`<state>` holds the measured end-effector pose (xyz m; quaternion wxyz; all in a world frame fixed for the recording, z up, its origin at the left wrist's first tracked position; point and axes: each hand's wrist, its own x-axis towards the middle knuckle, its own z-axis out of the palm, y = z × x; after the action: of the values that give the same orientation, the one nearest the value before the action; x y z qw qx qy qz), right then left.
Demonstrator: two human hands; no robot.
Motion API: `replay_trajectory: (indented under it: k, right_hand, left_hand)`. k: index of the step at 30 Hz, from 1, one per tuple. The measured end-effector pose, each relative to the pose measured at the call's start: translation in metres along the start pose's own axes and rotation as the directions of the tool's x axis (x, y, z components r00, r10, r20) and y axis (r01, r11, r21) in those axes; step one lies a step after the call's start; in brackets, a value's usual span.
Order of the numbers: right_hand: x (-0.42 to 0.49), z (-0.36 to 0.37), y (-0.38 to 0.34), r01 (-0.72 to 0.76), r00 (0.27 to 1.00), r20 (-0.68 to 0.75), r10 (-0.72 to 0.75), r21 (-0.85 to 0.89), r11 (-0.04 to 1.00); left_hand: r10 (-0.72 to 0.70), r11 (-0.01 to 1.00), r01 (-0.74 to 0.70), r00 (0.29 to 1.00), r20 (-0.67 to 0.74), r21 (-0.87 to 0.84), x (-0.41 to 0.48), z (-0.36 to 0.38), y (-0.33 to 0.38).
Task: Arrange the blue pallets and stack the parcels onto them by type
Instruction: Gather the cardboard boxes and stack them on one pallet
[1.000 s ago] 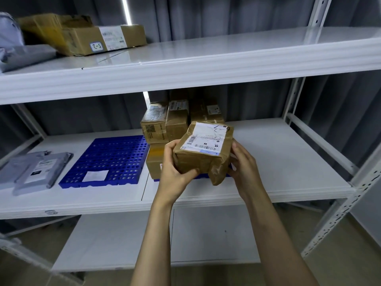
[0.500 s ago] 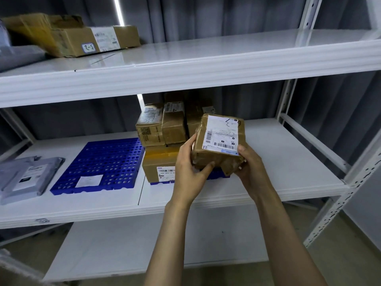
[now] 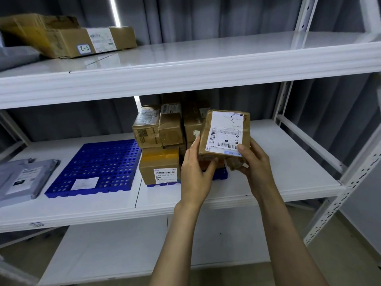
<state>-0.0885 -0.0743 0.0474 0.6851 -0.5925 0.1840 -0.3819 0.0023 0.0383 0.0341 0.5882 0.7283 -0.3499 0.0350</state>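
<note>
White metal shelving (image 3: 206, 65), grey curtain (image 3: 206, 15), light strip (image 3: 114, 11)

Tilted brown parcel (image 3: 224, 133) (label up) before stacked boxes (image 3: 158, 137) on blue pallet (image 3: 221, 174); second pallet (image 3: 99, 162) alongside.

The second blue pallet (image 3: 221, 175), a bit back from the middle shelf's (image 3: 288, 162) front edge, is mostly buried under the brown parcel stack (image 3: 158, 131). Only its front lip peeks out. The rear boxes in that stack sit in shadow, partly behind the held parcel (image 3: 223, 129), so I can't count them. The right hand's (image 3: 255, 165) fingers vanish behind that parcel. Its label print is too tiny to read. The grey mailers (image 3: 20, 180) at the shelf's left end get chopped by the frame edge.
</note>
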Motion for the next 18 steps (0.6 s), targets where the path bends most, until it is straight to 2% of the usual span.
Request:
replay_trajectory:
  k: [5, 10, 14, 18]
  right_hand:
    - [0.020, 0.017, -0.014, -0.008, 0.989, -0.145, 0.011, 0.023, 1.000]
    - [0.050, 0.033, -0.024, -0.030, 0.978, -0.206, 0.033, 0.019, 0.999]
    - [0.079, 0.043, -0.022, -0.075, 0.970, -0.235, 0.066, -0.029, 0.997]
    - [0.107, 0.051, -0.018, -0.085, 0.964, -0.263, 0.050, -0.122, 0.989]
  left_hand:
    - [-0.004, 1.000, 0.003, 0.991, -0.131, -0.014, 0.012, 0.000, 0.008]
    - [-0.049, 0.998, 0.055, 0.979, -0.196, 0.022, 0.039, 0.000, 0.018]
    - [0.020, 0.988, 0.016, 0.971, -0.238, 0.151, 0.064, -0.001, 0.021]
    - [0.061, 0.929, 0.009, 0.983, -0.175, 0.371, 0.088, -0.004, 0.018]
